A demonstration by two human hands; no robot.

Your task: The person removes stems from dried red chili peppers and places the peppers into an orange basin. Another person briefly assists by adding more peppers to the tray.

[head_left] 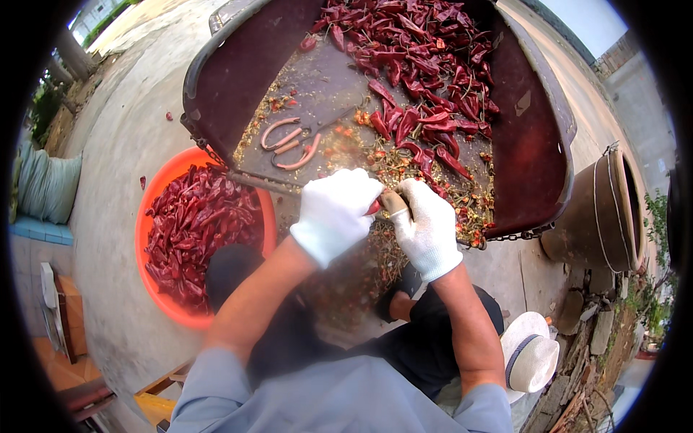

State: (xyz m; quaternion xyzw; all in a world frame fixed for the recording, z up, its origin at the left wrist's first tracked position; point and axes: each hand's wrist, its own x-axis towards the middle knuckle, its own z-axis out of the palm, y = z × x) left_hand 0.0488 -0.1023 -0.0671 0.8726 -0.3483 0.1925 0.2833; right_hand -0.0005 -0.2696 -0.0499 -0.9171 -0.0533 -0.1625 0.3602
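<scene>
In white knit gloves, my left hand [335, 212] and my right hand [424, 228] meet over the open front edge of a dark red cart bed [238, 79]. A dried red chili pepper [374, 207] shows at my left fingertips, mostly hidden by the glove. My right thumb and fingers, stained brown at the tips, pinch close against it; what they grip is hidden. Heaped dried chilies [426, 65] fill the far part of the bed. Scissors with pinkish handles [309, 154] lie on its floor, left of my hands, among loose seeds and stem bits.
An orange basin [153, 289] of dried chilies stands at my left knee. A straw hat [532, 353] lies to my right, below a large brown pot [595, 209]. Chains hang at the bed's front corners. A stuffed sack [49, 184] stands far left.
</scene>
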